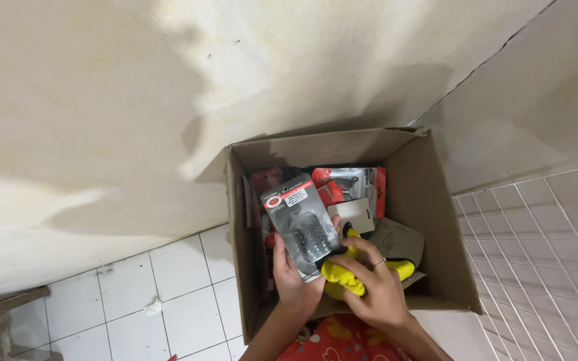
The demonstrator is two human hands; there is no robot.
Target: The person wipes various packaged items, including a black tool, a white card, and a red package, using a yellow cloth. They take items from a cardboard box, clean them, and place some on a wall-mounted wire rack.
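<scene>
An open cardboard box (436, 220) stands on the tiled floor against a stained wall. Inside it, my left hand (294, 279) holds a grey blister pack (299, 220) with a red top, tilted upright. My right hand (376, 284), with a ring on one finger, presses a yellow cloth (342, 275) against the lower edge of that pack. Behind them in the box lie another red and grey blister pack (350, 184), a small white hang tag (354, 215) and a brown card (396, 241).
White floor tiles (182, 294) spread to the left, with a crumpled scrap of paper (152, 307) on them. A tiled surface of small squares (543, 254) lies to the right. A dark wooden piece (1, 307) sits at the far left. My red patterned clothing (342, 341) shows below.
</scene>
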